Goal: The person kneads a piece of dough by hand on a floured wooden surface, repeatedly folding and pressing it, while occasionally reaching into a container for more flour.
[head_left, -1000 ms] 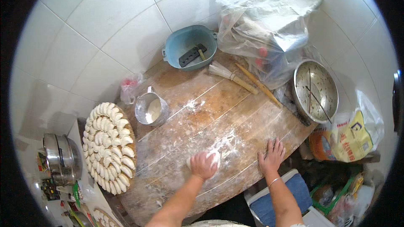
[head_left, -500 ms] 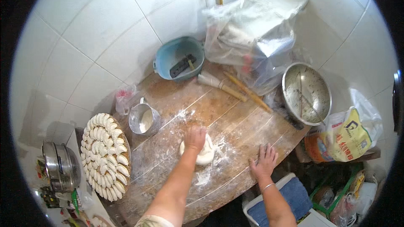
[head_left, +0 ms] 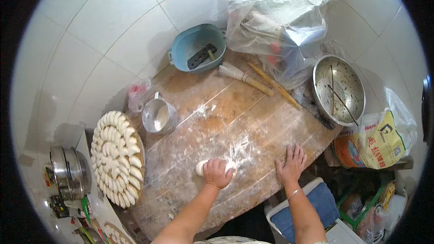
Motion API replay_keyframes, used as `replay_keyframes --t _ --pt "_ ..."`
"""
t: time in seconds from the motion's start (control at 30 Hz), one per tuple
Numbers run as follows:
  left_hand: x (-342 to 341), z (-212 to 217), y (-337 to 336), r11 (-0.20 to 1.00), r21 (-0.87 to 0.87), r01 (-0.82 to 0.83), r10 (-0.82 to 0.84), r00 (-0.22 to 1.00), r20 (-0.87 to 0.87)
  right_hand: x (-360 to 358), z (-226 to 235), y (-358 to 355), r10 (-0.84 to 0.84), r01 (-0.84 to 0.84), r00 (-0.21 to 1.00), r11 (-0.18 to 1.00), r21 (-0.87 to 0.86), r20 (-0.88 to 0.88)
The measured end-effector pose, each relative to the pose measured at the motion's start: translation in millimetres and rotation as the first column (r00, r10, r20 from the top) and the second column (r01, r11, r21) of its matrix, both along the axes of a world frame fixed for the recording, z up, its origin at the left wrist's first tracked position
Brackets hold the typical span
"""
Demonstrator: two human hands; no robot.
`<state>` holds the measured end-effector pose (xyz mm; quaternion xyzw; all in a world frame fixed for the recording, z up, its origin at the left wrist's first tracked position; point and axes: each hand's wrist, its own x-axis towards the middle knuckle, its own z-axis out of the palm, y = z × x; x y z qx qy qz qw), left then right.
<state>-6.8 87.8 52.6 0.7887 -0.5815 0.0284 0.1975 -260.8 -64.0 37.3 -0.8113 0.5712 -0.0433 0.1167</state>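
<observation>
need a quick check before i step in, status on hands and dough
Left hand pressing down on white dough roll. Right hand flat on floured wooden board, fingers spread. Nothing between them.

Single head-worn fisheye view, looking steeply down, wooden board (head_left: 235,122) near, edges bent

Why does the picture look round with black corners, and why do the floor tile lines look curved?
In the head view a fisheye lens bends straight edges toward the rim, so the tile joints bow and the corners go black. Light is even; the wooden board is sharp, and the left hand on the dough is only slightly soft.
</observation>
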Motion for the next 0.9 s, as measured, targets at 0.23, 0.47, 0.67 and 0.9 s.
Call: replay_keyframes --t 0.23,0.47,0.67,0.9 --pt "42.5 -20.4 -92.8 0.983 0.183 0.005 0.000 1.000 -0.026 -4.3 -3.1 8.7 0.014 -0.011 0.998 0.998 0.064 -0.059" --pt "70.2 -36.8 -149.3 0.976 0.046 -0.212 0.216 0.970 -0.112 -0.3 4.8 7.0 -0.003 0.000 1.000 0.994 0.106 0.029" --pt "50.8 35.8 -134.5 0.906 0.418 0.071 0.211 0.780 -0.589 -9.8 -5.2 6.1 0.004 -0.004 1.000 1.000 0.007 0.011" --pt "-16.8 12.0 -38.1 0.962 0.253 -0.105 0.125 0.990 -0.065 -3.4 -4.8 -1.7 -0.018 0.018 1.000 1.000 -0.014 0.016"
